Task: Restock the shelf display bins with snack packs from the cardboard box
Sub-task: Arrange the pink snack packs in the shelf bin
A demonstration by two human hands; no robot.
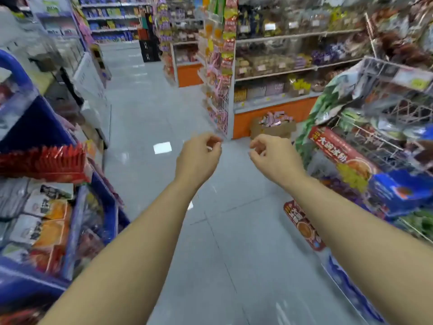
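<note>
"Forearms first: two bare ones reach out from the bottom edge, with the left hand point(199, 158) and right hand point(271, 156) over the grey floor tiles point(145, 118), short of the cardboard box point(271, 132). What do they hold?"

"Nothing that shows. Each hand has its fingers loosely curled toward the thumb, with no pack in them. The box sits on the floor just beyond the right hand, against the orange shelf base point(242, 123). Its flaps are open and it is heaped with pink and purple snack packs point(276, 119)."

"How will those handle?"

"By the look of them they are small sealed film packs: light, soft, slick and easily crushed. The person would do best to scoop a loose handful by the bodies, or pinch one at a sealed end, not squeeze."

"Anything legible?"

"Little, because the view is blurred. On the wire rack point(384, 146) to the right of the box, a red carton point(339, 151) bears large pale Chinese characters, seemingly 大碗冰粉. A second red carton point(302, 225) lies nearer the camera. Shelf tags behind the box are too smeared to read. Far left of the box, blue display bins point(112, 207) hold orange and white packets with unreadable print."
</note>
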